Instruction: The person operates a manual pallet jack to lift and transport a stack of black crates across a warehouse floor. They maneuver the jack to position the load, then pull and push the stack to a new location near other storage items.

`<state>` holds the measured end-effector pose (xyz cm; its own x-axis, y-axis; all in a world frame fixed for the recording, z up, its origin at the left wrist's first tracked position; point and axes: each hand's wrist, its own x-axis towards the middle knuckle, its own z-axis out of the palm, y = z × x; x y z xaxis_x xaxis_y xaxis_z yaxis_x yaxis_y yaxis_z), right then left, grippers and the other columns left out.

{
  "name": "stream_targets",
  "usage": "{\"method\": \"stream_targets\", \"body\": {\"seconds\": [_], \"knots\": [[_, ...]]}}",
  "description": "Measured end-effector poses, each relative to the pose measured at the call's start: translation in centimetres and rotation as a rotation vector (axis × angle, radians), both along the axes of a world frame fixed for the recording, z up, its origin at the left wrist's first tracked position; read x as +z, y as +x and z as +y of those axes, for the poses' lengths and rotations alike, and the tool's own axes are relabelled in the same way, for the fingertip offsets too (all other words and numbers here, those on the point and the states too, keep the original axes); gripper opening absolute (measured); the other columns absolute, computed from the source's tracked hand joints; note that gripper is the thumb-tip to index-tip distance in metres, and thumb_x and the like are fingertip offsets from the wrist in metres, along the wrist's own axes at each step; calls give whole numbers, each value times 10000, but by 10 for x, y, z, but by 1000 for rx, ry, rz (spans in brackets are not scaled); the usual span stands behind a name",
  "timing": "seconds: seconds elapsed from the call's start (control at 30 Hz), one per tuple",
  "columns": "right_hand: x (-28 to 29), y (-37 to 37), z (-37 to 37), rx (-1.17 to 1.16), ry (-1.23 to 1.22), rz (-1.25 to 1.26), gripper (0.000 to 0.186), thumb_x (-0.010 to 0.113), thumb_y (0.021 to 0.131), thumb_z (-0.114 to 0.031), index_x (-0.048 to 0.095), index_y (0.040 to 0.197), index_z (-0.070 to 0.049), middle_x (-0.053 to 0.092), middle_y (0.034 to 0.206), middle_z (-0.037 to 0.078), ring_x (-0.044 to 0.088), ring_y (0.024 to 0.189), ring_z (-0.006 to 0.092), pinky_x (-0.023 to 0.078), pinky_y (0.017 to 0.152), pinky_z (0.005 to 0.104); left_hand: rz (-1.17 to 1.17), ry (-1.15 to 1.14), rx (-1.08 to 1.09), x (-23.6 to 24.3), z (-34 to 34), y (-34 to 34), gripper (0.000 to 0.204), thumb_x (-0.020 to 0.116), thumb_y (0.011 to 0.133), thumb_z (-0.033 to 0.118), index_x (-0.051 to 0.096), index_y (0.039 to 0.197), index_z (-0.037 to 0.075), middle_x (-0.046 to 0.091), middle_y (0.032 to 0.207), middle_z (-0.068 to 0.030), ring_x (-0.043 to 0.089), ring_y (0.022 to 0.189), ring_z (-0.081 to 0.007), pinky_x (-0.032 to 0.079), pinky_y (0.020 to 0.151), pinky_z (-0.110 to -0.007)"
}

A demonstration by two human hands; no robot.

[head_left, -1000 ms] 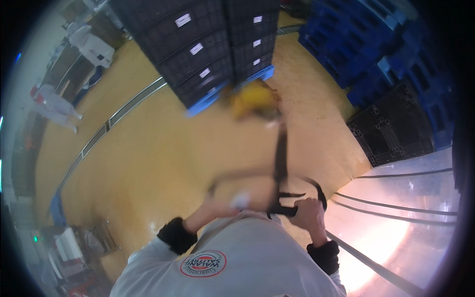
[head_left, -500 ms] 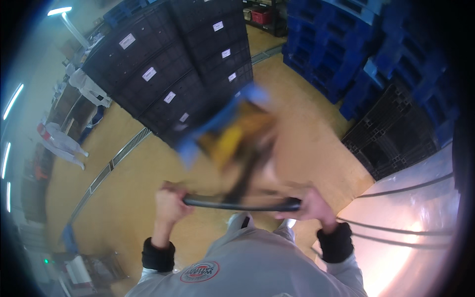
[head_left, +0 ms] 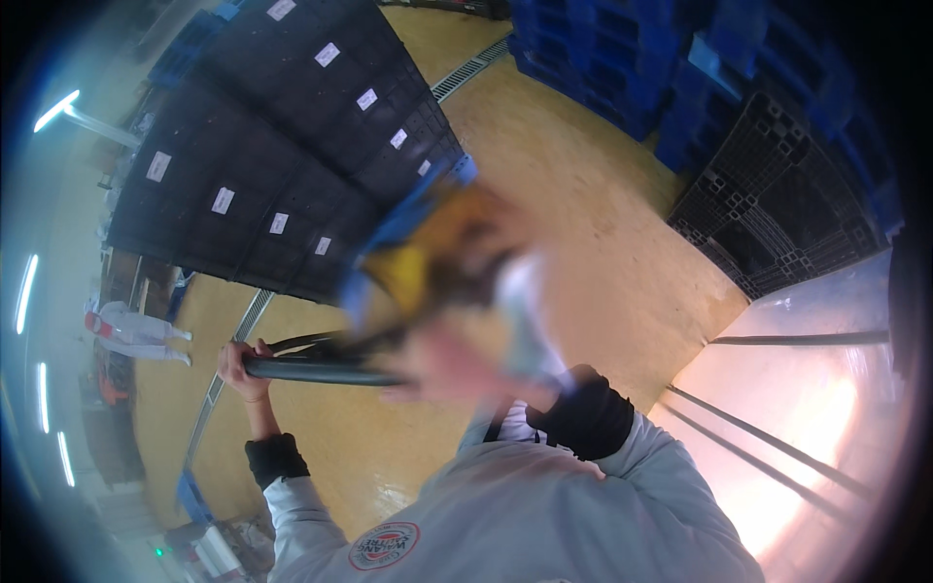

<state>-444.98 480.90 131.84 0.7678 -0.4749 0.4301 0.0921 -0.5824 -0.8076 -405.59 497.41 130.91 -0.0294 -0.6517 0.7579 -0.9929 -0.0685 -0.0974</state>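
My left hand (head_left: 245,369) is wrapped round the left end of a black handle bar (head_left: 321,371). The bar belongs to a blurred yellow and orange machine that looks like a pallet jack (head_left: 403,272), at the foot of a tall stack of black crates (head_left: 272,146) with white labels. A blue pallet edge (head_left: 459,170) shows under the stack. My right hand (head_left: 457,361) lies over the right end of the bar, smeared by motion, so its grip is hidden. A pale blurred patch shows beside it.
Blue pallets (head_left: 593,68) are stacked at the far right, with a black pallet (head_left: 773,199) leaning near them. A shiny wall with dark rails (head_left: 797,340) stands at my right. A floor drain (head_left: 219,379) runs along the left, where a person in white (head_left: 141,330) is.
The handle bar and both hands have shifted left, and the right hand now crosses in front of my body. The crate stack appears further left and turned in the view.
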Motion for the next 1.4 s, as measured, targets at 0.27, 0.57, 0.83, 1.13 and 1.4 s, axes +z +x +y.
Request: {"method": "stream_targets", "body": {"seconds": [0.27, 0.57, 0.83, 1.13, 1.4], "knots": [[-9, -5, -46, 63, 220, 94, 503, 816, 743, -503, 721, 745, -10, 630, 625, 167, 649, 620, 374, 512, 611, 435, -49, 34, -43, 27, -66, -29, 354, 739, 837, 194, 458, 658, 76, 438, 584, -88, 473, 505, -278, 355, 498, -379], [1, -28, -45, 84, 219, 36, 476, 850, 716, -464, 692, 704, -15, 615, 591, 149, 652, 609, 359, 512, 600, 415, 75, 73, 27, 37, -50, -62, 307, 749, 787, 148, 478, 655, 90, 444, 579, -83, 475, 510, -279, 362, 506, -394], [46, -2, 11, 17, 80, 46, 431, 934, 651, -389, 721, 734, -23, 667, 627, 102, 641, 552, 255, 486, 553, 330, 181, 159, 100, 54, 47, -10, 289, 796, 724, 290, 585, 687, 96, 540, 628, -99, 576, 620, -310, 442, 583, -430], [43, -25, 18, 125, 353, 112, 357, 876, 713, -221, 626, 709, 33, 465, 587, 17, 440, 579, 72, 364, 523, 278, 235, 55, 12, 145, 25, -91, 378, 782, 726, 280, 470, 596, 111, 479, 553, -79, 521, 522, -301, 391, 513, -406], [37, -44, 15, 92, 349, 141, 293, 853, 722, -149, 612, 693, 16, 466, 611, -22, 419, 592, 57, 346, 521, 267, 208, 62, -29, 144, 28, -110, 371, 790, 731, 288, 487, 604, 114, 488, 550, -72, 518, 529, -294, 397, 545, -389]]}}
